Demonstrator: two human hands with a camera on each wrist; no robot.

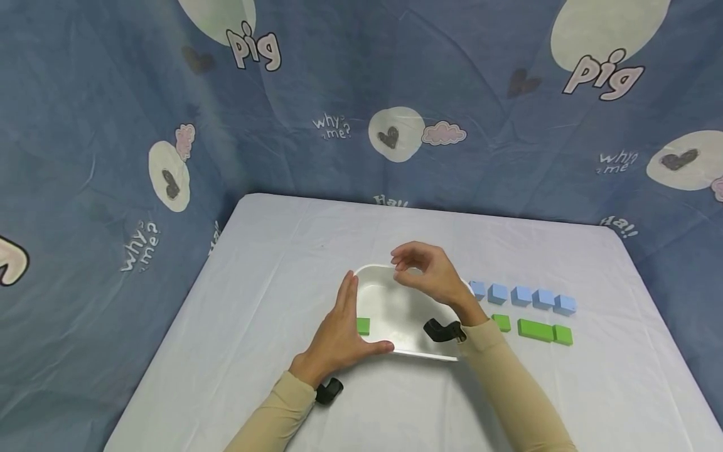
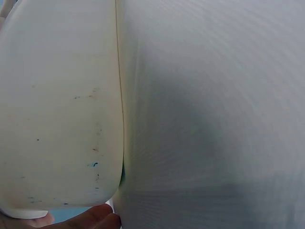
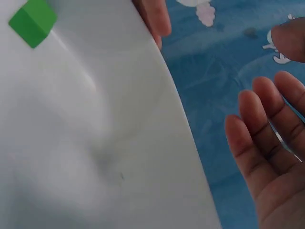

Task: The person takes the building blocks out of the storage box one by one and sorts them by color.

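Note:
A white plastic tub point(image 1: 395, 307) sits on the cloth. My left hand point(image 1: 339, 329) holds its near left corner, fingers along the left side and thumb on the front rim. The tub's smooth outer wall point(image 2: 62, 119), marked with small stains, fills much of the left wrist view. Inside at the left is a green block point(image 1: 363, 326), partly covered by the left hand in the head view. Over the tub hovers my right hand point(image 1: 426, 273), fingers loosely curved; in the right wrist view its thumb stands apart from the fingers, with nothing between them.
Right of the tub runs a row of several blue cubes point(image 1: 521, 296). Nearer me lie a small green block point(image 1: 501, 322), a longer green block point(image 1: 535, 330) and another small green one point(image 1: 562, 334). A patterned blue curtain point(image 1: 316, 157) hangs behind the white-covered table point(image 1: 226, 351).

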